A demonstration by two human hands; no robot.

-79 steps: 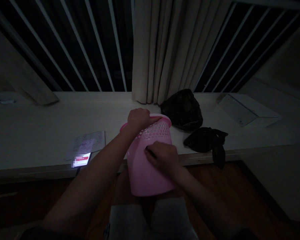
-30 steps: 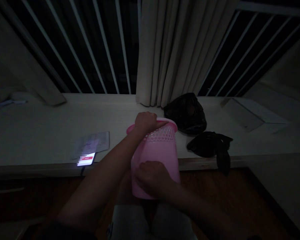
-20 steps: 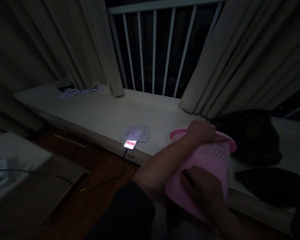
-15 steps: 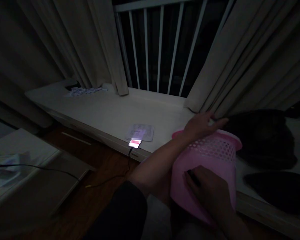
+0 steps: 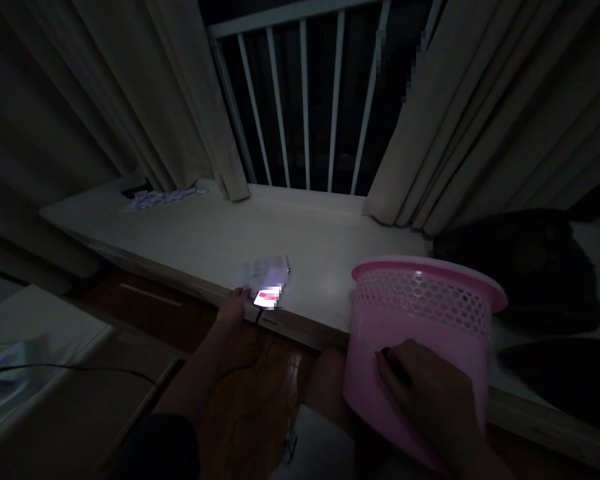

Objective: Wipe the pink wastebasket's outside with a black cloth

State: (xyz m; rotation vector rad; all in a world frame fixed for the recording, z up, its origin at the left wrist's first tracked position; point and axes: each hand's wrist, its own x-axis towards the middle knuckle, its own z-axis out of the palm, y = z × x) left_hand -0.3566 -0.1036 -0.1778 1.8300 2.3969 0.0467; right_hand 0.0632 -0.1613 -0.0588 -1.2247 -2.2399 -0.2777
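Note:
My left hand (image 5: 234, 305) reaches to the ledge's front edge, with its fingers closed at the near left corner of a flat printed paper (image 5: 263, 270). That paper looks smeared by motion. A phone with a lit screen (image 5: 269, 296) lies over its near part, a dark cable running down from it. My right hand (image 5: 425, 383) is closed around a slim black object (image 5: 396, 365) whose kind I cannot make out. It is in front of the pink basket (image 5: 420, 320), which stands upright with a holed band below its rim.
Dark bags (image 5: 525, 273) lie on the white ledge (image 5: 310, 233) behind and right of the basket. Crumpled pale cloth or paper (image 5: 165, 197) lies at its far left. Curtains (image 5: 190, 100) flank a barred window. A white table (image 5: 45, 320) with a cable stands at left.
My left hand has left the basket's rim and moved left to the paper, which has shifted slightly left. My right hand stays at the basket with the black object.

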